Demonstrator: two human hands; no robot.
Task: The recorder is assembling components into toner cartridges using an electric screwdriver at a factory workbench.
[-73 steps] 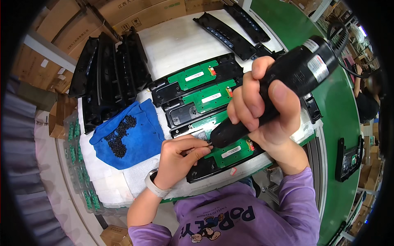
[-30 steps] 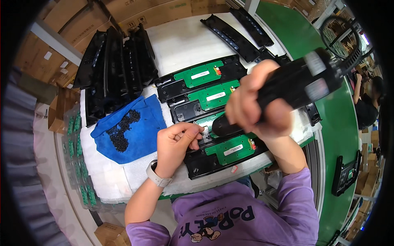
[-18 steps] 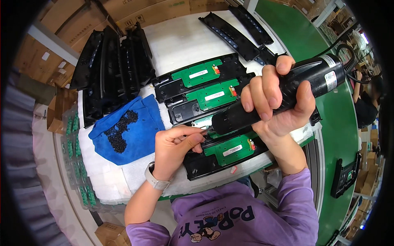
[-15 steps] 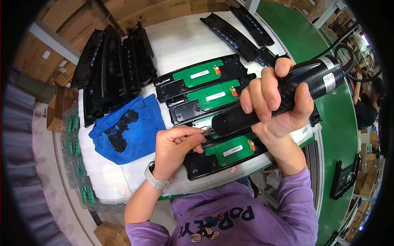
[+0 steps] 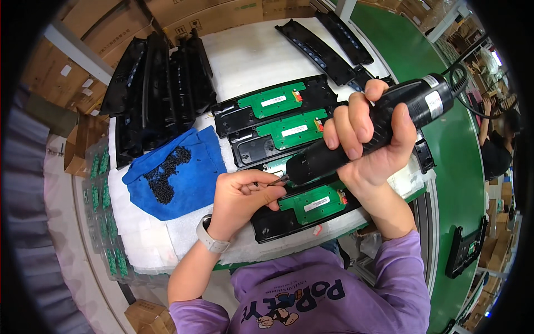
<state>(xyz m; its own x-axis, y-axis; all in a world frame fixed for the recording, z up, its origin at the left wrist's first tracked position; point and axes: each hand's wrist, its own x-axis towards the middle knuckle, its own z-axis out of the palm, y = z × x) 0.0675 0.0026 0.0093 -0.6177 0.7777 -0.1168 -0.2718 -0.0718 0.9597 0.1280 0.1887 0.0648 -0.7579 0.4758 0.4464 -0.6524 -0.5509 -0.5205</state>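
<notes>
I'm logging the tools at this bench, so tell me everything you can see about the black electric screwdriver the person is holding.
The black electric screwdriver is a thick matte cylinder, seemingly plastic, with a silvery band and pale label near its rear end, where a dark cable leaves. It lies tilted, rear up to the right, its thin metal bit pointing down-left. The right hand wraps its middle; the left hand pinches at the bit's tip, over a black panel holding a green circuit board.

Black electric screwdriver tilted, tip down; black tray with green board beneath.
</notes>
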